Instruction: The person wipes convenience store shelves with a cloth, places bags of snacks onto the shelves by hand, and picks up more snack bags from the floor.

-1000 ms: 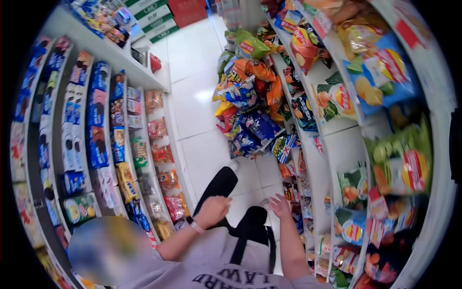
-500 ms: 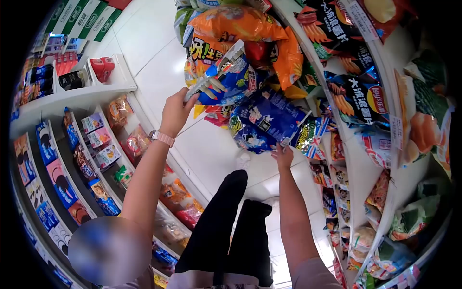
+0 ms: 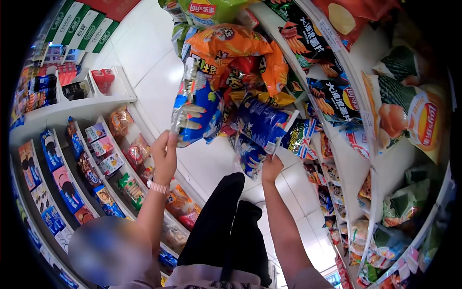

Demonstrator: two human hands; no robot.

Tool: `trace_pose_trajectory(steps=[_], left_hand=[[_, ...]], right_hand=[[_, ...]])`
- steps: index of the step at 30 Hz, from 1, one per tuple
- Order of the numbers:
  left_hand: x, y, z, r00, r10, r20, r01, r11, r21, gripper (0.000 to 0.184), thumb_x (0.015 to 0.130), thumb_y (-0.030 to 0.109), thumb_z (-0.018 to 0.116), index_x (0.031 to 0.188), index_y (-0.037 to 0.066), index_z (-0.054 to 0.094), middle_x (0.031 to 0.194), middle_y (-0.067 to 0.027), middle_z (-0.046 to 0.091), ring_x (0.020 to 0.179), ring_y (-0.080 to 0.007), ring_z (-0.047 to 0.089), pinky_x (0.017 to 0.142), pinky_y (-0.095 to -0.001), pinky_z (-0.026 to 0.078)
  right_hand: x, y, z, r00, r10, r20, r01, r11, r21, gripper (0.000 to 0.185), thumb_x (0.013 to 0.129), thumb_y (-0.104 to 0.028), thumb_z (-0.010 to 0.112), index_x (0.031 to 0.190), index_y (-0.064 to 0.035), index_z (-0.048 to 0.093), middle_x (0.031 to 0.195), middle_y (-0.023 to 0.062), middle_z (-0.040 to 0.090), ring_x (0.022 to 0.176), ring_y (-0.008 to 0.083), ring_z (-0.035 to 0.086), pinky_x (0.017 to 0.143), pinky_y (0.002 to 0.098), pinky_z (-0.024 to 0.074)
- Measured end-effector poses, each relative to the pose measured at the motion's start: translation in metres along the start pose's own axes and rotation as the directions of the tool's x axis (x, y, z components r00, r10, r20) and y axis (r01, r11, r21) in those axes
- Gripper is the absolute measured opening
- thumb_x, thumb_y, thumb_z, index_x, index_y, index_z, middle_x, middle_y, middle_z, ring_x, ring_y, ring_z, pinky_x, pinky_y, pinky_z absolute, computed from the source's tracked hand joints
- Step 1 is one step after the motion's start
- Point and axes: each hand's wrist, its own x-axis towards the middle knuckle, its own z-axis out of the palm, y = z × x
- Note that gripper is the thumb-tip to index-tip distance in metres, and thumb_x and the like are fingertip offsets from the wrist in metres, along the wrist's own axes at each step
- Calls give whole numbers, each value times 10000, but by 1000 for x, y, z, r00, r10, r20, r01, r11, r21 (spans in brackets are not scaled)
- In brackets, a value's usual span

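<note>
My left hand point(image 3: 164, 161) pinches the lower edge of a blue snack bag point(image 3: 208, 103), which stands tilted in front of the pile with its silver seam to the left. My right hand point(image 3: 272, 169) is closed at the lower corner of another blue snack bag point(image 3: 262, 120), where a small white strip with dark lines shows. Under that one, a further blue bag point(image 3: 247, 154) hangs lower. Behind both hands, orange snack bags point(image 3: 231, 41) and a yellow bag point(image 3: 274, 98) are heaped against the right shelf.
To the right, shelves hold black chip bags point(image 3: 334, 98) and large chip bags point(image 3: 423, 115). The left shelf point(image 3: 72, 108) carries boxed biscuits point(image 3: 67, 188) and small packets. White floor tiles point(image 3: 149, 67) run between the shelves. A green chip bag point(image 3: 207, 12) sits atop the heap.
My left hand has moved down and slightly left, swinging its blue bag more upright and away from the pile. My right hand has shifted a little left and down, with its fingers now closed.
</note>
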Motion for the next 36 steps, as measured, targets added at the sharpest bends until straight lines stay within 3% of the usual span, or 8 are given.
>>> trace_pose_trajectory(steps=[1,7,17,20,22,26,32,36], left_hand=[[-8,-3,-6,999,-15,-44,14,1000,-9,317,908,180,458,661,-12,413,548,-60,338,524,-117,332,480,-289,284],[-64,-9,-27,998,-41,-48,47,990,135,313,900,191,466,659,-2,412,507,-86,374,457,-172,371,456,-322,281],[-156,70,-38,860,44,508,-19,998,-55,300,858,241,529,711,-17,565,577,-157,551,471,-258,518,488,-319,408],[-206,123,-39,824,75,561,-36,996,-80,253,834,216,544,712,-3,578,613,-142,549,554,-259,524,532,-333,419],[-248,162,-32,632,528,567,-581,807,-104,184,794,186,565,709,25,593,673,-117,528,675,-260,508,601,-356,425],[-357,230,-4,444,696,565,-734,644,-217,93,725,136,627,714,47,605,746,-78,511,757,-255,487,648,-369,419],[-508,303,30,364,825,433,-588,564,-580,149,717,74,613,644,-4,509,899,-119,509,887,-281,520,762,-327,419],[-586,372,40,215,868,448,-399,497,-771,221,777,121,576,621,-20,507,1016,-160,591,878,-254,570,793,-328,430]], right_hand=[[-5,-9,-13,992,66,104,-69,998,17,145,730,-72,566,836,26,586,822,234,591,811,398,559,723,441,429],[-47,-28,-103,951,192,242,-188,981,-39,127,738,-91,557,759,32,585,749,211,581,682,389,564,631,436,446],[-159,7,-324,974,23,224,52,946,-320,147,720,-68,550,624,40,518,665,221,538,618,398,547,578,457,426],[-202,18,-401,994,31,109,11,933,-360,99,702,-45,540,645,36,531,659,211,539,622,388,550,578,448,431],[-243,33,-460,998,-54,13,55,939,-339,56,689,-25,548,688,31,553,669,197,542,622,376,550,582,441,439],[-325,65,-579,978,-36,-205,-40,935,-351,104,681,4,528,762,22,591,707,201,564,628,362,554,586,424,443],[-440,82,-743,754,377,-537,-426,904,36,59,690,-7,524,645,29,529,608,211,548,565,359,560,551,405,447],[-516,140,-796,653,275,-706,-412,911,-26,78,695,-28,532,687,25,590,664,229,564,630,381,572,596,426,454]])
